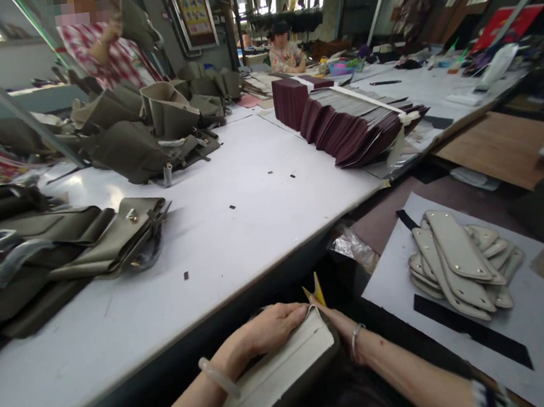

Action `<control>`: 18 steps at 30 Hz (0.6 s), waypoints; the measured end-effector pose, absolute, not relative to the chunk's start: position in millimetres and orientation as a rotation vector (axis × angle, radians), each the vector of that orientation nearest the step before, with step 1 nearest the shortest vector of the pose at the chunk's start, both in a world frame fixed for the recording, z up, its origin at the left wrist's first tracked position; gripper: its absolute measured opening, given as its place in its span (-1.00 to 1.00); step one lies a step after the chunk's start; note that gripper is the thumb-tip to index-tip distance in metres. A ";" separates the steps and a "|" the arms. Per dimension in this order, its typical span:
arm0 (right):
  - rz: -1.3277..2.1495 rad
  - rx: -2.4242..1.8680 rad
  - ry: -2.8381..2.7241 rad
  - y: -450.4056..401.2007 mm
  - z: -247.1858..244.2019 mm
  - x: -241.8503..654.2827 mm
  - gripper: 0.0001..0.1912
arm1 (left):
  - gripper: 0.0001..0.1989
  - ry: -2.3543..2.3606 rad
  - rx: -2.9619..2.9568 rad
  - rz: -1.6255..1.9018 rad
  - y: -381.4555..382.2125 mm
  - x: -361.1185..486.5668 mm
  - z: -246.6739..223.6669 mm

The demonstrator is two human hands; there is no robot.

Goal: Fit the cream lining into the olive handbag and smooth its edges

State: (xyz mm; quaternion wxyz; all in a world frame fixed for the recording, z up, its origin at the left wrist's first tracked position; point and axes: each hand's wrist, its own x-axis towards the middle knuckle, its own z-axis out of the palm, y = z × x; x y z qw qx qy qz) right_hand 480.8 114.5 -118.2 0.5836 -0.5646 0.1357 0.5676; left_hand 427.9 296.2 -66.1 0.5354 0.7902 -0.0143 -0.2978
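Observation:
Low in the middle of the head view, at the table's near edge, I hold a bag piece (290,371) with a pale face and a dark side. My left hand (276,327) lies over its upper left edge, fingers together and pressed near the far corner. Against the right side of that corner is my right hand (339,323); most of its fingers are hidden behind the piece. A yellow pointed thing (315,289) sticks up just beyond the fingertips, its kind unclear. The lower end of the piece runs out of view.
Dark olive bags (73,250) lie heaped on the white table (254,218) at left. A tied stack of maroon pieces (341,118) stands further back. Pale strap-like pieces (463,261) are piled on a white sheet (397,281) at right. Two people (105,52) are beyond the table.

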 end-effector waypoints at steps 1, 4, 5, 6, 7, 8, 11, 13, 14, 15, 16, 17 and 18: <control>1.361 -1.328 0.319 121.3 -119.2 490.0 -0.33 | -0.39 -0.027 1.883 -0.713 296.1 428.2 -66.6; 1.365 -1.358 0.298 135.3 -120.3 505.3 -0.53 | -0.39 -0.017 1.888 -0.716 296.2 429.0 -68.3; 1.349 -1.365 0.282 135.8 -119.2 505.7 -0.58 | -0.40 -0.019 1.891 -0.718 296.3 429.3 -68.6; 1.328 -1.372 0.266 133.8 -117.5 504.0 -0.60 | -0.40 -0.024 1.895 -0.723 296.4 429.7 -68.7; 1.304 -1.378 0.250 129.5 -115.3 500.7 -0.60 | -0.41 -0.031 1.899 -0.728 296.4 430.2 -68.4; 1.283 -1.383 0.237 123.2 -112.8 496.3 -0.60 | -0.41 -0.038 1.904 -0.734 296.2 430.7 -68.0; 1.205 -1.379 0.183 98.8 -105.3 483.2 -0.58 | -0.43 -0.048 1.915 -0.741 295.3 432.1 -65.7; 1.160 -1.299 0.028 84.0 -101.0 479.9 -0.54 | -0.45 -0.047 1.917 -0.735 294.4 432.6 -64.5; 1.168 -1.224 -0.074 78.0 -99.0 480.5 -0.53 | -0.45 -0.044 1.919 -0.735 294.0 432.6 -64.4; 1.189 -1.139 -0.169 72.9 -97.2 482.3 -0.50 | -0.45 -0.042 1.920 -0.737 293.7 432.3 -64.7; 1.224 -1.058 -0.239 68.7 -95.8 484.7 -0.46 | -0.45 -0.041 1.922 -0.740 293.5 431.9 -65.5; 1.263 -0.995 -0.271 65.2 -94.7 487.0 -0.42 | -0.45 -0.041 1.925 -0.740 293.4 431.2 -66.7; 1.290 -0.956 -0.282 62.3 -94.4 488.8 -0.39 | -0.45 -0.042 1.927 -0.738 293.3 430.3 -68.4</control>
